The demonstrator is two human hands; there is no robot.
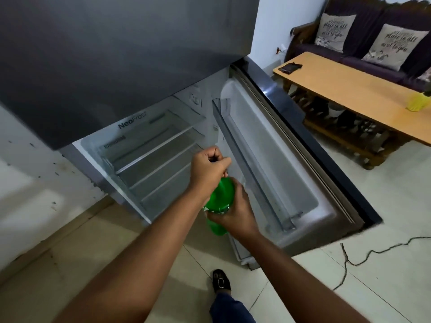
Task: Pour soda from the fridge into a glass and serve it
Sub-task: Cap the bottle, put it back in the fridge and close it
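Observation:
A green soda bottle (221,199) is held upright in front of the open fridge (149,155). My right hand (235,210) wraps round the bottle's body from the right. My left hand (210,166) is curled over the bottle's top, which it hides, so the cap cannot be seen. The fridge shelves look bare. No glass is in view.
The fridge door (286,159) stands open to the right, its door racks bare. A wooden table (349,94) with a dark object (290,67) and a yellow pot (417,102) stands at the right, a sofa with cushions behind. A cable (363,257) lies on the tiled floor.

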